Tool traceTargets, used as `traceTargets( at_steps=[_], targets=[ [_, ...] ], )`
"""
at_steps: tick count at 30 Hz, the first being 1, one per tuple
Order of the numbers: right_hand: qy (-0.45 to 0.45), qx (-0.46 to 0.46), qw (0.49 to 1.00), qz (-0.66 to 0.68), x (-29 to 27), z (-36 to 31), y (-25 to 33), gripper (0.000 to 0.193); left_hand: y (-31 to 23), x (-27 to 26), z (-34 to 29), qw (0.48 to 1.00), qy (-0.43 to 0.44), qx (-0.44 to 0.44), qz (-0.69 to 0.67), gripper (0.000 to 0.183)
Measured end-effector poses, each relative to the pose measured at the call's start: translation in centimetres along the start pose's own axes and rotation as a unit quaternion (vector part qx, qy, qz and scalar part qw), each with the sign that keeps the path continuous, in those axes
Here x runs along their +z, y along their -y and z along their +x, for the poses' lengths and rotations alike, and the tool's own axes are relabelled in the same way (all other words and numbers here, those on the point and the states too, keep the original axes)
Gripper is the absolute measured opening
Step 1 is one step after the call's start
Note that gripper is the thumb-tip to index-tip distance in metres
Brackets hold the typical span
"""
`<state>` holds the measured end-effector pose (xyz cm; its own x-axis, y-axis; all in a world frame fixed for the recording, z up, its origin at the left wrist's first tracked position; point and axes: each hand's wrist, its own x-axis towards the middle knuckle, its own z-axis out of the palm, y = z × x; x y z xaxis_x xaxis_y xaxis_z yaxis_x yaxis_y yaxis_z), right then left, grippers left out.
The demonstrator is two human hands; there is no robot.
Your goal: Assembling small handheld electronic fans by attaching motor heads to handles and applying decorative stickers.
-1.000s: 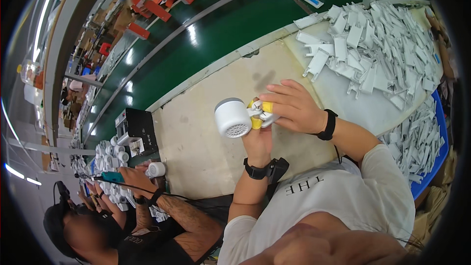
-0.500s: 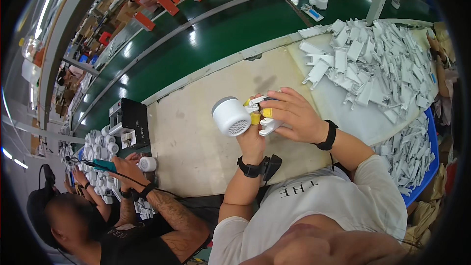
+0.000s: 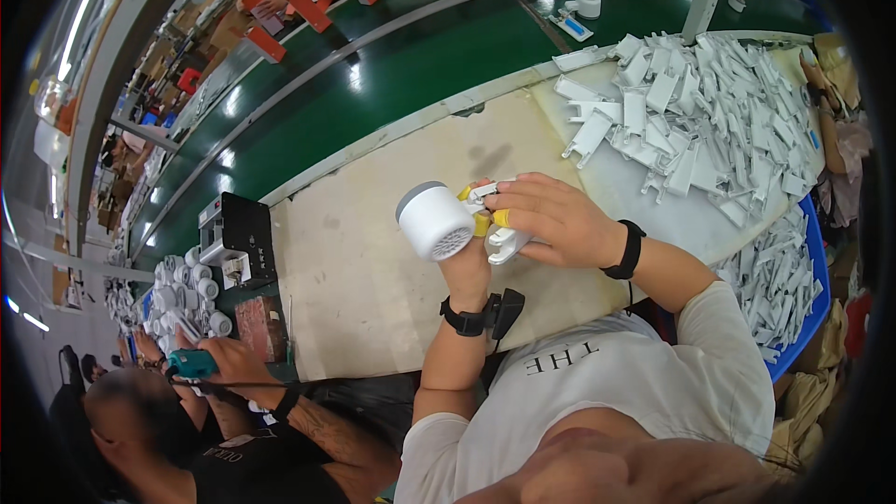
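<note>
My left hand (image 3: 466, 271) is closed round the neck of a white cylindrical plastic unit (image 3: 434, 224) with a grey rim and a round grille, and is partly hidden behind it. A white channel-shaped plastic piece (image 3: 507, 245) sits under the fingers of my right hand (image 3: 558, 220), which are closed on it against the unit's neck. Whether the piece and the neck are joined, I cannot tell. Yellow wraps (image 3: 501, 217) cover some fingertips. Both hands are above the cream worktop (image 3: 373, 308).
A heap of white plastic pieces (image 3: 691, 121) covers the right of the worktop, with a blue bin (image 3: 819, 289) of similar pieces below. At left are a black box-shaped device (image 3: 247, 241), a red plate (image 3: 260, 329), white units (image 3: 182, 285) and a co-worker's hand holding a teal power screwdriver (image 3: 192, 363). A green conveyor (image 3: 373, 75) runs behind.
My hands keep nearly the same hold. At left, the co-worker's screwdriver hand has moved lower, and the white unit beside it has left its place, baring the red plate. The view has shifted slightly.
</note>
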<state>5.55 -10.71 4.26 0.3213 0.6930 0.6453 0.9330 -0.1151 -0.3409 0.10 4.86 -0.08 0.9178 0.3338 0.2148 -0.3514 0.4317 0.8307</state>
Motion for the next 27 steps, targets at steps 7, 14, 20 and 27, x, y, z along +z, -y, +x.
traceTargets(
  at_steps=[7, 14, 20, 27],
  targets=[
    [0.018, 0.001, 1.000, -0.024, -0.2, 0.2, 0.3, 0.042, 0.0, -0.3, 0.0, 1.000, -0.003, -0.010, 0.002, 0.039],
    [0.045, 0.010, 0.998, -0.037, -0.7, 0.1, 0.3, 0.045, -0.2, -0.3, 0.0, 0.999, 0.016, -0.006, 0.052, 0.039],
    [0.027, 0.095, 0.992, 0.081, -0.5, 0.2, 0.6, 0.052, 0.8, -0.9, -0.2, 0.980, 0.022, 0.082, 0.179, 0.036],
    [0.063, 0.281, 0.931, 0.223, -2.4, 0.5, 1.5, 0.055, -0.2, 0.5, 0.1, 0.998, -0.015, -0.023, 0.056, 0.029]
  ],
)
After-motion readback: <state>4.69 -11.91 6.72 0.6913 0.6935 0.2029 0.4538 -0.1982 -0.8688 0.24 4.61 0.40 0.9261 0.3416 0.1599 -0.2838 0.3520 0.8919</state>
